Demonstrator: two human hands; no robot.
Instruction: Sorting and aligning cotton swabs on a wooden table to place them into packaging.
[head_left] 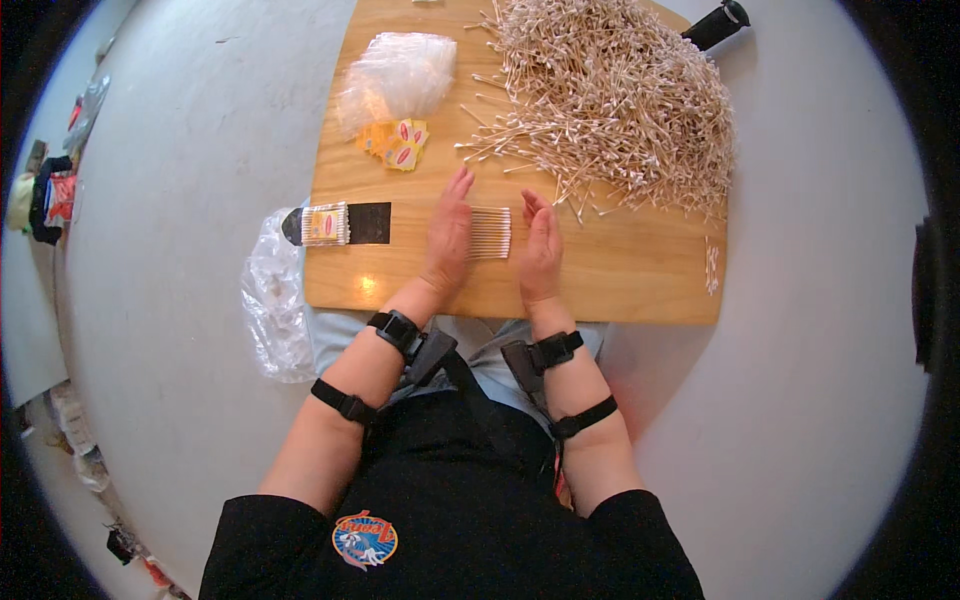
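Note:
A neat row of cotton swabs (490, 234) lies side by side on the wooden board, between my two hands. My left hand (450, 235) stands on edge with fingers stretched out, touching or covering the row's left ends. Just past the right ends, with a narrow gap, my right hand (540, 245) is held upright, its fingers extended and slightly bent. Neither palm grips anything. Left of my left hand, a filled pack of swabs (325, 225) with a yellow and red label rests on a black strip (370, 223) at the board's edge.
A large heap of loose cotton swabs (620, 110) covers the board's far right. Clear plastic bags (400, 80) and yellow label cards (405, 145) lie far left. A few swabs (711, 265) sit near the right edge. A plastic bag (275, 300) hangs off the wooden board (620, 285) at left.

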